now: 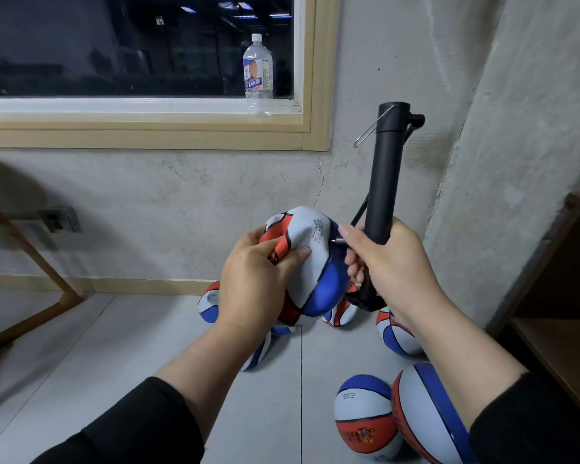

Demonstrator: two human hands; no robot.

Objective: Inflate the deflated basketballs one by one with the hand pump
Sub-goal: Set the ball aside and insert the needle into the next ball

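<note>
Head view looks down on a person crouched by the far wall. The left hand (252, 283) grips a limp ball (310, 259), fingers curled into its folds, lifted off the floor (148, 346) so the white panel faces right, I judge to present the valve. The right hand (387, 262) holds the pump (384, 175) in its palm and pinches the needle (339, 241) between thumb and forefinger, tip touching or just beside the ball's white panel; whether it is in the valve I cannot tell. The pump's long axis stands nearly upright, tilted slightly right at its top, while the needle points left at the ball. Other balls (365, 420) lie on the floor, near right and beneath the hands. A bottle (258, 72) stands on the sill (114, 107).
</note>
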